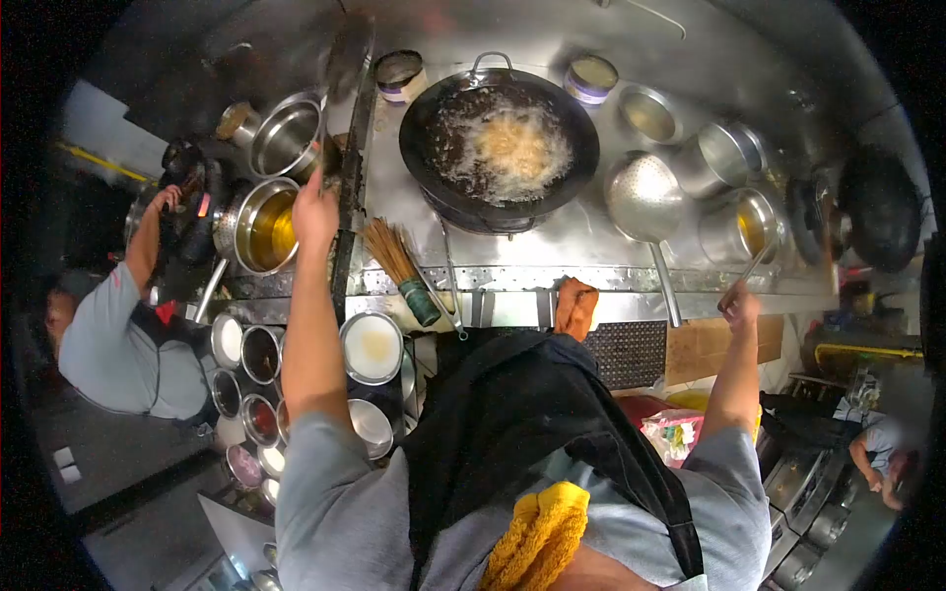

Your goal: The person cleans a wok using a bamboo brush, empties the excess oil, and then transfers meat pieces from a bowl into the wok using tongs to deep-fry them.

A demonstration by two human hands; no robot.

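My left hand (315,214) is closed and raised at the left, beside a pot of yellow oil (271,229); what it grips is blurred. At the right, my right hand (739,303) is closed around the thin handle of a utensil (757,262), whose upper end reaches a metal pot (739,225) with yellow liquid. Between my hands, a black wok (426,169) holds bubbling oil with pale golden food (512,148) frying in it. A perforated skimmer (642,197) lies right of the wok.
A bamboo brush (402,266) and a thin ladle (451,281) lie near the stove's front edge. An orange cloth (574,307) hangs there. Several seasoning containers (260,355) stand at lower left. Another person (133,340) is at far left, another (882,458) at far right.
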